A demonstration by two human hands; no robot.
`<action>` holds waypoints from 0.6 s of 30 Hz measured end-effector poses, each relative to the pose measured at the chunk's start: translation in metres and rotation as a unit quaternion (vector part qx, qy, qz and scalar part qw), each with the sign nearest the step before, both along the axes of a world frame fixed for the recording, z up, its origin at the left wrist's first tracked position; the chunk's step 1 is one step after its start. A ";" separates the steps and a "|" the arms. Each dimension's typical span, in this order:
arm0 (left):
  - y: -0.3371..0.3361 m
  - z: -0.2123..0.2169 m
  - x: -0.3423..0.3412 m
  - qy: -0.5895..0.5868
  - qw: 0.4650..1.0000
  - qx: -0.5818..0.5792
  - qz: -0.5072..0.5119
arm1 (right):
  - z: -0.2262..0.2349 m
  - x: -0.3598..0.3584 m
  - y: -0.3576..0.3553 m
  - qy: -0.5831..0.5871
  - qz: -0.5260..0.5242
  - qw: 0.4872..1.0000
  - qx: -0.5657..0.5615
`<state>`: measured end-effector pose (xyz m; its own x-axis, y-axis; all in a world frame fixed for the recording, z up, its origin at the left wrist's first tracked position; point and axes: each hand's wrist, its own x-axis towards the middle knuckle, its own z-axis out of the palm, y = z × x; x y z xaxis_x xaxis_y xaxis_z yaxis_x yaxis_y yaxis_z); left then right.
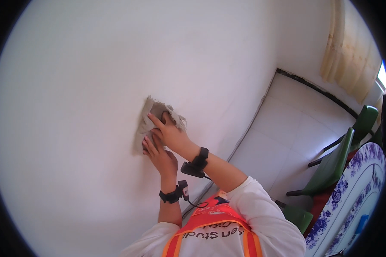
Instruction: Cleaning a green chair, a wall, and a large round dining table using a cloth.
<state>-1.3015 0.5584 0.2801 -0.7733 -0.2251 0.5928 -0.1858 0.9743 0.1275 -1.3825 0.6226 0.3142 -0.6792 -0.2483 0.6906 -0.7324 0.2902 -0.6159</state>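
A grey-beige cloth (145,124) with frayed edges lies bunched against the white wall (81,128). My right hand (172,136) grips its right part, with folds gathered around the fingers and the index finger laid along it. Just below, my left hand (162,162) holds the cloth's lower part, fingertips pressing on it near the wall. The two hands almost touch, and part of the left fingers is hidden by folds. Each wrist wears a black strap with a small device and a cable.
Pale floor tiles (274,132) run along the wall's foot at the right. Green chairs (328,167) stand beside a table with a blue-and-white floral top (339,205). A beige curtain (349,55) hangs at the upper right.
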 end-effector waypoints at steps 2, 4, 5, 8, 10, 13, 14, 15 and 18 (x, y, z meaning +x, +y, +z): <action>0.018 -0.009 -0.026 0.027 1.000 -0.004 0.007 | -0.009 -0.024 0.016 -0.006 -0.016 1.000 0.007; 0.028 -0.014 -0.053 0.020 1.000 -0.011 -0.010 | -0.021 -0.049 0.027 -0.013 -0.033 0.999 0.016; 0.032 -0.016 -0.068 0.015 1.000 -0.018 -0.018 | -0.028 -0.063 0.033 -0.057 -0.026 0.998 0.004; 0.052 -0.031 -0.109 0.026 0.998 0.002 -0.050 | -0.039 -0.101 0.064 -0.080 -0.028 0.996 0.021; 0.068 -0.037 -0.141 0.031 0.997 0.027 -0.058 | -0.040 -0.132 0.080 -0.087 -0.029 0.995 0.029; 0.090 -0.065 -0.178 0.080 0.995 0.034 -0.050 | -0.050 -0.159 0.103 -0.087 -0.023 0.995 0.042; 0.099 -0.073 -0.196 0.130 0.991 0.011 -0.029 | -0.045 -0.174 0.112 -0.078 -0.031 0.995 0.052; 0.102 -0.085 -0.208 0.156 0.988 -0.018 0.000 | -0.043 -0.180 0.118 -0.024 -0.020 0.997 0.065; 0.127 -0.093 -0.248 0.218 0.975 -0.014 0.030 | -0.025 -0.200 0.141 0.021 -0.006 0.996 0.090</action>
